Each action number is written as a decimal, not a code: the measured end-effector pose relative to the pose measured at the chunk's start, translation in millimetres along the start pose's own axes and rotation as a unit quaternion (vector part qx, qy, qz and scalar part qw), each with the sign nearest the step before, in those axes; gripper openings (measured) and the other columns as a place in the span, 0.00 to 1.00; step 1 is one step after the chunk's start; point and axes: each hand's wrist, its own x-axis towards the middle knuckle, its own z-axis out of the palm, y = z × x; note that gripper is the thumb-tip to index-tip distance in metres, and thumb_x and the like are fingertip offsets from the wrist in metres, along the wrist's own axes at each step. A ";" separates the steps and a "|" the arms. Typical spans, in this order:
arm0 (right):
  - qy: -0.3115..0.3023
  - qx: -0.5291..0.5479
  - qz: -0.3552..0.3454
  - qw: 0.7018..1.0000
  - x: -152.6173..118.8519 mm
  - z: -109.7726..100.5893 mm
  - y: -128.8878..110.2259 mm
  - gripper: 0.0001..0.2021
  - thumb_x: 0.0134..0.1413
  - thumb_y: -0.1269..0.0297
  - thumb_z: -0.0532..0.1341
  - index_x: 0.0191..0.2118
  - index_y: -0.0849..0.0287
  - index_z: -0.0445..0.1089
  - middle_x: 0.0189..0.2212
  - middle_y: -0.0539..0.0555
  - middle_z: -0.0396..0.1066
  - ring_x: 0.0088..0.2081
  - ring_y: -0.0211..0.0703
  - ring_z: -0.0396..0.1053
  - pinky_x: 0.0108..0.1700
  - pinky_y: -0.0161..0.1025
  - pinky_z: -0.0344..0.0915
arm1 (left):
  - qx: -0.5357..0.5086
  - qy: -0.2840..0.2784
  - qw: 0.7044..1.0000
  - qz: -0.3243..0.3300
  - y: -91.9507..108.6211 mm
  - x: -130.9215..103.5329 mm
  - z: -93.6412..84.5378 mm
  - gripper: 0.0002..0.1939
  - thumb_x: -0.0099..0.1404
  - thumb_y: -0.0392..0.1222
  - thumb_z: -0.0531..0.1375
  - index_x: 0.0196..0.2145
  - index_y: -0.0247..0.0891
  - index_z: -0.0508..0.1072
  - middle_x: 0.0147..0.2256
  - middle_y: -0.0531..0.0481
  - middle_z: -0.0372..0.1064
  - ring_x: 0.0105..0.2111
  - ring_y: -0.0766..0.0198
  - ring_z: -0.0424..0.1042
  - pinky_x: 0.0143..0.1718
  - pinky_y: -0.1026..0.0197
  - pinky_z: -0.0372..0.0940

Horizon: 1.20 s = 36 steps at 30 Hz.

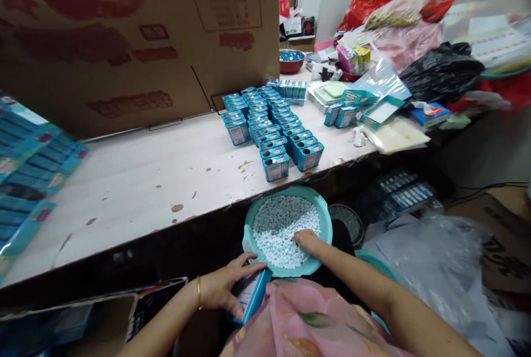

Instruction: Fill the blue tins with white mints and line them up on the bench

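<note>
A turquoise basin (329,224) full of small white pellets (286,246) sits at my lap, just in front of the table edge. My right hand (307,242) reaches into it, its fingers drawn together with the tips sunk among the pellets. At the basin's lower left, my left hand (232,285) grips a blue-edged box (258,296), fingers over the far end and thumb at the near end. The inside of that box is mostly hidden. Rows of small turquoise boxes (271,141) stand on the table beyond the basin, the nearer ones with dark round holes in their tops.
A large cardboard carton (145,41) stands on the white table (136,180). Stacked blue packs (25,163) are at far left. To the right lie flattened blue cartons (381,110), a black plastic bag (442,66) and red bags. Clear plastic (440,257) covers the floor at right.
</note>
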 end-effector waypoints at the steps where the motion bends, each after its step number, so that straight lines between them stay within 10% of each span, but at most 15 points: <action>1: -0.005 0.004 -0.002 1.000 1.2 -1.0 0.3 0.14 0.47 0.76 0.50 0.36 0.62 0.70 0.36 0.58 0.71 0.39 0.45 0.67 0.36 0.35 0.61 | 0.022 0.008 1.000 0.000 3.0 0.5 -1.1 0.49 0.34 0.58 0.65 0.55 0.49 0.54 0.59 0.45 0.39 0.58 0.43 0.41 0.55 0.45 0.42; 6: -0.012 0.044 -0.004 0.999 4.1 2.2 -2.8 0.14 0.44 0.76 0.52 0.35 0.60 0.72 0.35 0.58 0.72 0.40 0.47 0.67 0.36 0.36 0.60 | 0.094 -0.003 0.994 -0.049 12.9 0.9 0.2 0.50 0.29 0.53 0.67 0.53 0.50 0.57 0.47 0.47 0.59 0.46 0.49 0.61 0.48 0.52 0.56; 12: 0.000 0.139 0.009 0.990 7.6 11.4 -1.0 0.12 0.44 0.73 0.53 0.31 0.58 0.73 0.31 0.53 0.73 0.36 0.44 0.67 0.32 0.33 0.57 | 0.178 -0.007 0.978 -0.109 4.5 -14.0 4.0 0.29 0.31 0.53 0.66 0.36 0.46 0.70 0.39 0.51 0.59 0.34 0.58 0.65 0.36 0.57 0.62; 17: 0.012 0.232 0.007 0.973 9.5 3.1 8.6 0.08 0.43 0.73 0.54 0.24 0.62 0.71 0.21 0.49 0.69 0.28 0.36 0.64 0.27 0.29 0.54 | 0.069 0.184 0.979 -0.048 -9.1 -30.6 -7.0 0.24 0.41 0.51 0.64 0.36 0.39 0.67 0.52 0.44 0.52 0.44 0.55 0.62 0.42 0.59 0.61; 27: 0.089 0.389 -0.012 0.917 -31.7 -76.5 50.5 0.10 0.47 0.69 0.52 0.29 0.66 0.70 0.22 0.50 0.67 0.26 0.34 0.60 0.29 0.30 0.55 | -0.154 0.476 0.866 0.001 -25.3 52.3 4.2 0.22 0.51 0.48 0.58 0.43 0.37 0.65 0.41 0.47 0.66 0.42 0.59 0.65 0.48 0.55 0.57; 36: 0.044 0.280 -0.037 0.958 -48.7 -150.4 35.8 0.10 0.44 0.69 0.55 0.31 0.64 0.74 0.25 0.51 0.71 0.28 0.36 0.65 0.30 0.30 0.56 | -0.196 0.502 0.842 -0.014 -19.1 102.8 8.0 0.22 0.48 0.48 0.59 0.41 0.37 0.65 0.38 0.49 0.65 0.40 0.60 0.64 0.45 0.57 0.58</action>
